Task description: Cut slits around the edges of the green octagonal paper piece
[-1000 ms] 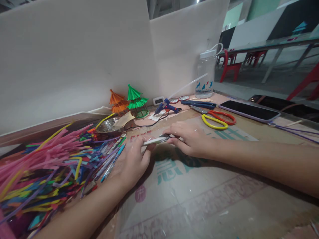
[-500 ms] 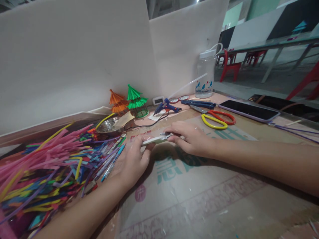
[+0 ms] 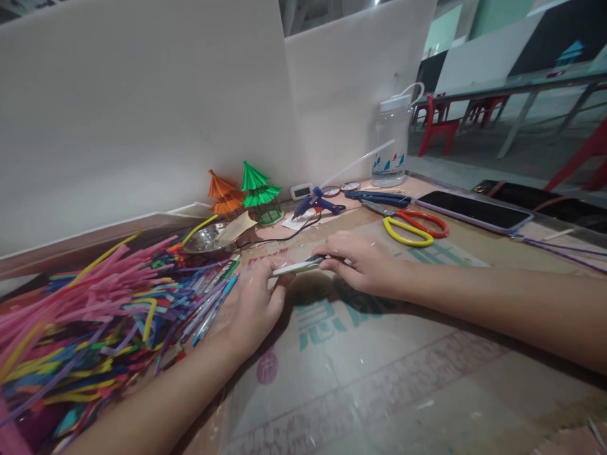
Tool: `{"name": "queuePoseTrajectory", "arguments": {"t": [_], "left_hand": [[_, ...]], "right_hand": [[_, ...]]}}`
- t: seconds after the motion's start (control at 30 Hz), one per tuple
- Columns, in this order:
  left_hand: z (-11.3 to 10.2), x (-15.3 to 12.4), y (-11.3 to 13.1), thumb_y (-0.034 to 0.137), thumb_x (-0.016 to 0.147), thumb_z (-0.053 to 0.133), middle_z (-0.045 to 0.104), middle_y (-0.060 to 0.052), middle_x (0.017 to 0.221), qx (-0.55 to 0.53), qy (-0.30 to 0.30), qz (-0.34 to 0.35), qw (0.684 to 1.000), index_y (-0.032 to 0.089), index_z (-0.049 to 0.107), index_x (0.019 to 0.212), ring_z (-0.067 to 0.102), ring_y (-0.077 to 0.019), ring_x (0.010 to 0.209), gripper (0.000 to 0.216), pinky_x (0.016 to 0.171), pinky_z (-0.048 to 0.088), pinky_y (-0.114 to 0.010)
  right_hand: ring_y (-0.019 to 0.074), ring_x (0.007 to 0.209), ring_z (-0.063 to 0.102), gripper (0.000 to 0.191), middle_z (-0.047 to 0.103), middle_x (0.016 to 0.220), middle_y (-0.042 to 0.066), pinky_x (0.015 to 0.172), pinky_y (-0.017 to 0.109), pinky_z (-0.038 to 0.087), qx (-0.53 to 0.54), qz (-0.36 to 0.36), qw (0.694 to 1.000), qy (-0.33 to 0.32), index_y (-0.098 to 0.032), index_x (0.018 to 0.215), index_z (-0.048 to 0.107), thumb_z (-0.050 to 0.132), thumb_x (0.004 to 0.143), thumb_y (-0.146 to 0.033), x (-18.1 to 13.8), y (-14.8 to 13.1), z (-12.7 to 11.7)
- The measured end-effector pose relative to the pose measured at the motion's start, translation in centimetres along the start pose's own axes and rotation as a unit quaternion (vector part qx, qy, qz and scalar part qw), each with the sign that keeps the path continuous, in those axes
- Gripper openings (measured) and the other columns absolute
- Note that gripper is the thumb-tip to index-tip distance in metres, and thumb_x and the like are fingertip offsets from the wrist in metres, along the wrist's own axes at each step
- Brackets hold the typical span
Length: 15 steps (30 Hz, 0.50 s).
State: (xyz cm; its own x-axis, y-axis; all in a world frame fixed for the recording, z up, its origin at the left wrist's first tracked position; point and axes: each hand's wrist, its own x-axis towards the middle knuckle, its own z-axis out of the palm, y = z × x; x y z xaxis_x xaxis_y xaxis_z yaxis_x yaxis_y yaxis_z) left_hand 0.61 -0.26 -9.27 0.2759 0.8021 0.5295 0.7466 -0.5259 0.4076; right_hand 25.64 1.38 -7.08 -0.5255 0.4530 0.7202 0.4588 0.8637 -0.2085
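Observation:
Above the middle of the table, a slim white object [image 3: 296, 268] with a dark, partly shiny end spans the gap between my hands. It looks like a small craft knife, but its kind is not plain. My left hand [image 3: 258, 297] is closed round its left end, thumb and fingers pinching it. My right hand [image 3: 348, 259] pinches the dark end with thumb and forefinger; the fingers hide part of it. Below both hands lies a cardboard sheet [image 3: 370, 385] with green characters and a purple print, under a clear cover.
Pink and multicoloured pipe cleaners [image 3: 109, 284] heap at left beside pens [image 3: 215, 309]. Behind stand a metal bowl [image 3: 203, 243], orange [image 3: 222, 193] and green [image 3: 258, 193] pagoda models, and a blue glue gun [image 3: 315, 202]. Scissors [image 3: 408, 232], pliers [image 3: 379, 198], a phone [image 3: 474, 210] and a bottle [image 3: 389, 151] are at right.
The white object has tilted or turned slightly between my fingers, and its dark end shows differently at my right fingertips. Both hands stay in almost the same place.

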Motion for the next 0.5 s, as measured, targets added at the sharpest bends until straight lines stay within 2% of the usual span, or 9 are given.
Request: {"name": "queuePoseTrajectory", "arguments": {"t": [0.27, 0.5], "left_hand": [[-0.07, -0.07, 0.10, 0.019, 0.088, 0.055, 0.071, -0.005, 0.111, 0.001, 0.001, 0.011, 1.000, 0.026, 0.059, 0.112, 0.065, -0.0246, 0.109, 0.026, 0.098, 0.051, -0.040], [-0.08, -0.16, -0.11, 0.013, 0.084, 0.054, 0.071, -0.004, 0.111, -0.006, -0.016, 0.033, 0.999, 0.026, 0.059, 0.111, 0.065, -0.0248, 0.107, 0.030, 0.098, 0.049, -0.041]], "right_hand": [[0.0210, 0.082, 0.062, 0.025, 0.072, 0.089, 0.008, 0.072, 0.032, 0.045, -0.004, 0.003, 1.000, -0.012, -0.014, 0.107, 0.069, 0.051, 0.100, -0.030, 0.04, -0.20, -0.09], [0.0203, 0.079, 0.060, 0.028, 0.071, 0.087, 0.009, 0.071, 0.032, 0.044, -0.013, -0.041, 0.999, -0.020, -0.012, 0.106, 0.069, 0.048, 0.102, -0.030, 0.17, -0.51, -0.30]]}}
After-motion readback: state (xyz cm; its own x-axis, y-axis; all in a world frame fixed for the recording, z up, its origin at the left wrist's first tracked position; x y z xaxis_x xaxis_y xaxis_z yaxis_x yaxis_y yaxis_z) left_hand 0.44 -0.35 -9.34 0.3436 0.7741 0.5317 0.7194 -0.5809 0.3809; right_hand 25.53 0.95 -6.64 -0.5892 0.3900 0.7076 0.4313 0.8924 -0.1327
